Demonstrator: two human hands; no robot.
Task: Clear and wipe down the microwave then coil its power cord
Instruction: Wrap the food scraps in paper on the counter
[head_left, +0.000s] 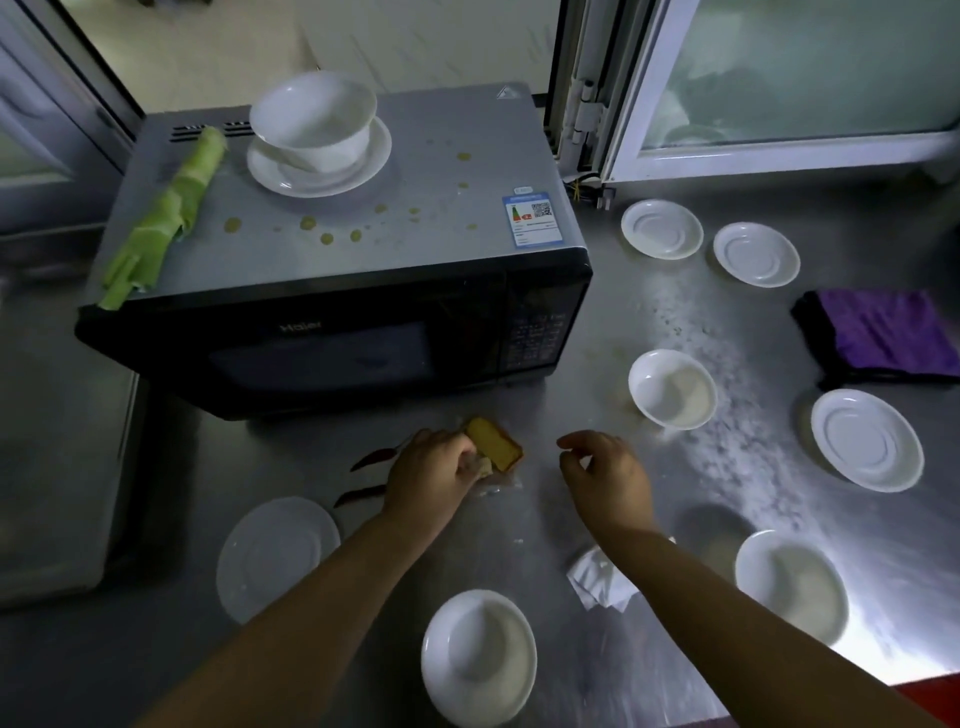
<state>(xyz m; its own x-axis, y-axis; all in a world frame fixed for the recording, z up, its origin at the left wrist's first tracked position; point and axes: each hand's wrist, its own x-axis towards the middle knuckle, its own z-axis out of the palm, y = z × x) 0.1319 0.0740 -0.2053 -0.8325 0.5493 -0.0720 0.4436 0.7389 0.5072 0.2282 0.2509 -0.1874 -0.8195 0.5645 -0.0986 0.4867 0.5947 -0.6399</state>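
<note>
A black microwave (332, 291) with a grey top stands on the steel counter, door closed. On its top sit a white bowl (314, 119) on a saucer (374, 156), a green leafy stalk (166, 213) along the left edge, and several brownish spots (306, 223). In front of the microwave my left hand (431, 478) grips a yellow piece of cake (493, 444) in a clear wrapper on the counter. My right hand (608, 480) hovers just to the right of it, fingers loosely curled, holding nothing. The power cord is not visible.
White saucers (662, 228) (756, 254) (867, 439) (275, 556) and bowls (672, 387) (789, 584) (478, 657) are scattered over the counter. A purple cloth (888, 338) lies at the right. White powder (727, 415) streaks the counter. Red chillies (371, 460) lie by my left hand, a crumpled tissue (597, 577) under my right arm.
</note>
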